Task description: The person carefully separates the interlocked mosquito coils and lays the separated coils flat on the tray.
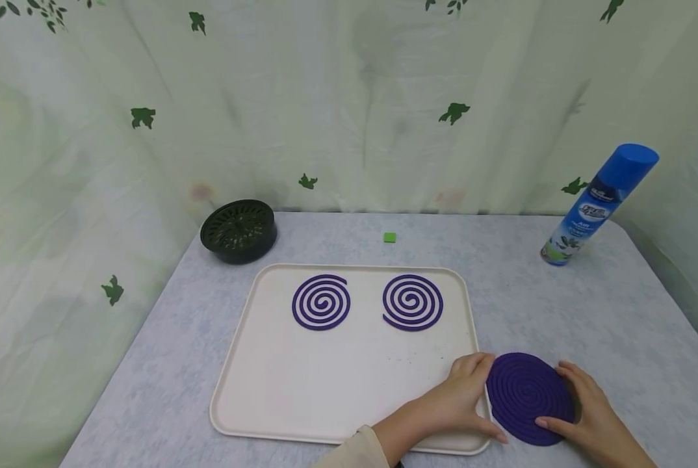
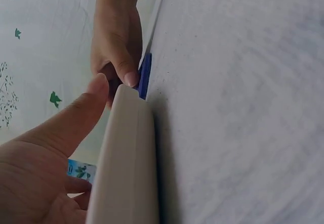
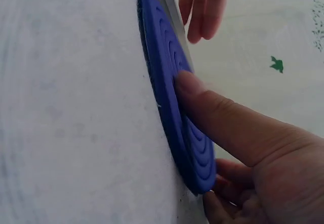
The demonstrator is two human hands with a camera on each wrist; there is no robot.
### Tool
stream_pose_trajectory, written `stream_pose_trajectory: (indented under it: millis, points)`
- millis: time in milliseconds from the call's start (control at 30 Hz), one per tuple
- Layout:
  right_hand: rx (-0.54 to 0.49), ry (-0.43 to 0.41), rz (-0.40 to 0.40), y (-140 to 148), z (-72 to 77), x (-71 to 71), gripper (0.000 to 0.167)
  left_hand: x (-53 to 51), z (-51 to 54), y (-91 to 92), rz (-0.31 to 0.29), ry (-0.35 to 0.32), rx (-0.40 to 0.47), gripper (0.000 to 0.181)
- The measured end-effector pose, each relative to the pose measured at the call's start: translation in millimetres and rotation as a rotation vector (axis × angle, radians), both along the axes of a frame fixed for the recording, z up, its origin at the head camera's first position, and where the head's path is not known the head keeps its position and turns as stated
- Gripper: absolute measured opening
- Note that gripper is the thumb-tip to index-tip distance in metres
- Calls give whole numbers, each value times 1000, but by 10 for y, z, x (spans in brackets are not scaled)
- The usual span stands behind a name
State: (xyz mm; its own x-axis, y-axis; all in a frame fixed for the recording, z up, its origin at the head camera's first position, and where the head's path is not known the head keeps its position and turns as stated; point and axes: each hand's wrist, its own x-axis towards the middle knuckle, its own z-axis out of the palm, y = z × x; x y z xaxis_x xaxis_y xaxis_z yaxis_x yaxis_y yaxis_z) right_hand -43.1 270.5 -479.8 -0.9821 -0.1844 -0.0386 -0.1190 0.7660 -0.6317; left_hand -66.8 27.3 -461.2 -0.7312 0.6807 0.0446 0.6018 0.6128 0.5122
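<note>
Purple coil disc [image 1: 527, 395]: seen just right of the tray [image 1: 302, 383], at its near right corner; whether the rim is touched by it cannot be told.
Right hand's grip [image 1: 591, 413]: disc pinched at its right edge, with the thumb laid on the ridged upper face and the fingers bent about the rim.
Left hand's grip [image 1: 457, 400]: nothing seen grasped; the hand is held over the tray's right rim with thumb and fingers spread apart, the fingertips close by the disc. Whether the disc is touched by them cannot be told.
Left cuff: a cream sleeve [image 1: 357, 450] is seen at the tray's near edge.
Two spirals: left spiral [image 1: 322, 303] and right spiral [image 1: 413, 303], both purple with gaps between their turns, are laid flat on the tray's far half, well apart.
Black slotted holder [image 1: 239, 231]: placed just beyond the tray's far left corner.
Green square [image 1: 390, 238]: seen beyond the tray's far edge.
Blue spray can [image 1: 599, 205]: stood beyond the tray, off to its right.
</note>
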Motion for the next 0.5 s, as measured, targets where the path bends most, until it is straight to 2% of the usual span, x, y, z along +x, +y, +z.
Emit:
stream_pose_trajectory:
  millis: [167,233,333,500]
  points:
    - [-21,87,-54,-21,-2,23,74,11,-8,4,16,16,-28,105]
    - [-63,76,-93,-22,-2,32,65,12,-17,7,16,17,-28,104]
    - [-246,30,-124,0,4,57,51,8,-29,10,14,15,-26,104]
    - [-573,-35,-153,33,29,83,45,7,-30,7,13,5,-14,105]
